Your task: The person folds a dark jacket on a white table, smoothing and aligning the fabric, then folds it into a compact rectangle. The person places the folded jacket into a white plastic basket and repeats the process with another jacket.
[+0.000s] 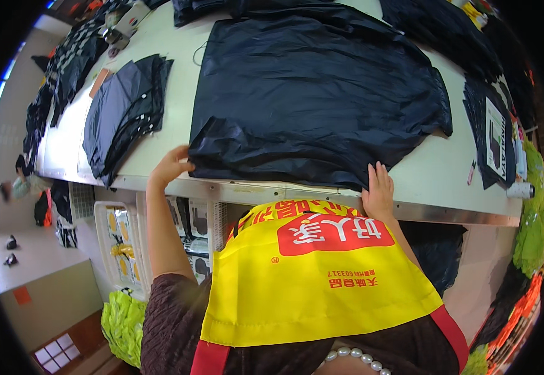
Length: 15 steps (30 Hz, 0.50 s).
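A large sheet-like piece of thin, shiny black fabric (309,87), perhaps a garment, lies spread and wrinkled on the white worktable (178,94). Its near left corner is bunched into folds. My left hand (172,166) is at that corner, thumb and fingers closed on the fabric's edge. Along the near edge, to the right, my right hand (379,192) rests with fingers stretched out, their tips touching the fabric close to the table's rim. What lies beneath the fabric is hidden.
Left of the fabric sits a stack of dark cut pieces (125,115). Black flat packages (486,134), a pen (471,172) and a thread spool (520,190) are at the right. Below the table's metal edge stands a white crate (120,244); lime-green fabric (124,322) lies lower left.
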Available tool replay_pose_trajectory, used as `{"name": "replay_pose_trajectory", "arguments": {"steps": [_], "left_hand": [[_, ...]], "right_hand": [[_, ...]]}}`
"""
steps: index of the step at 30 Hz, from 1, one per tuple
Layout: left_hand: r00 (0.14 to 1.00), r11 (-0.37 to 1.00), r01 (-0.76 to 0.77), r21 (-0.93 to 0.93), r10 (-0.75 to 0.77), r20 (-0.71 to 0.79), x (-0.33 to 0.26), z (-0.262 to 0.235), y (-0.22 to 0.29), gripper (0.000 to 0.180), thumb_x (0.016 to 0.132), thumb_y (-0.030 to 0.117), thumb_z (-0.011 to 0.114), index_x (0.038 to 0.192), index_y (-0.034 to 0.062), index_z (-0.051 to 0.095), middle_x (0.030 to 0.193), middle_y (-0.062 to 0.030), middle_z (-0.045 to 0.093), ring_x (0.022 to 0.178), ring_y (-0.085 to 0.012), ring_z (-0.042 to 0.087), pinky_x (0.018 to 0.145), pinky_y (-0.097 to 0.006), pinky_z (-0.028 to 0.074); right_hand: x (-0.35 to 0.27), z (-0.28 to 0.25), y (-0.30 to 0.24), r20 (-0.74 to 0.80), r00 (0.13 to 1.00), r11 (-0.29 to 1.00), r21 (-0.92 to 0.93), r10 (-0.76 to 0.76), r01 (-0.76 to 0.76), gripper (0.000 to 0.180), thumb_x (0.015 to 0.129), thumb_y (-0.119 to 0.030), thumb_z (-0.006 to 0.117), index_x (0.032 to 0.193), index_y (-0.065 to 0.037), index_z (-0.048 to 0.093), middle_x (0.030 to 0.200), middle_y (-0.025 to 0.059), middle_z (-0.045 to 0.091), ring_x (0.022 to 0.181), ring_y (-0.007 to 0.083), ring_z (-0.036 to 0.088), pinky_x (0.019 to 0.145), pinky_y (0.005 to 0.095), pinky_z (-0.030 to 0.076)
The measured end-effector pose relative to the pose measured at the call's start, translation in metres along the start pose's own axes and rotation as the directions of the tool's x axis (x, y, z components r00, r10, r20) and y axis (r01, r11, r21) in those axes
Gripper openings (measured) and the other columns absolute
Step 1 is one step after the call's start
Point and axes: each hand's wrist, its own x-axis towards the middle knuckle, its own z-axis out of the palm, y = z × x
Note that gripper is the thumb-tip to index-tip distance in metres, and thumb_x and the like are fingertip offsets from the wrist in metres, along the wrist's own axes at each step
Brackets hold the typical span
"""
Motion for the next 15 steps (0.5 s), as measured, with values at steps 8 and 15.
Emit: {"name": "replay_pose_trajectory", "arguments": {"steps": [8,15], "left_hand": [[0.928,0.866,0.139,0.480,0.055,-0.368,0.054,0.069,0.099,0.049,0.082,0.047,0.061,0.094,-0.0001,0.064,0.091,-0.0159,0.065,0.084,-0.0310,0.060,0.074,-0.037,0.046],[0.790,0.892,-0.394,-0.220,0.207,-0.577,0.004,0.040,0.083,0.025,0.094,0.019,0.054,0.097,-0.0048,0.061,0.092,-0.0045,0.059,0.085,-0.0109,0.053,0.076,-0.022,0.040]], "right_hand": [[0.028,-0.067,0.029,0.421,0.883,0.973,0.178,-0.208,0.144,0.072,0.073,-0.029,0.066,0.135,-0.003,0.038,0.138,0.0224,0.038,0.131,0.0369,0.031,0.105,0.0472,0.027],[0.107,-0.091,0.160,0.014,0.952,0.945,-0.121,-0.306,0.305,0.021,0.081,-0.012,0.060,0.100,-0.006,0.063,0.102,0.0105,0.063,0.101,0.0239,0.057,0.088,0.0358,0.043]]}}
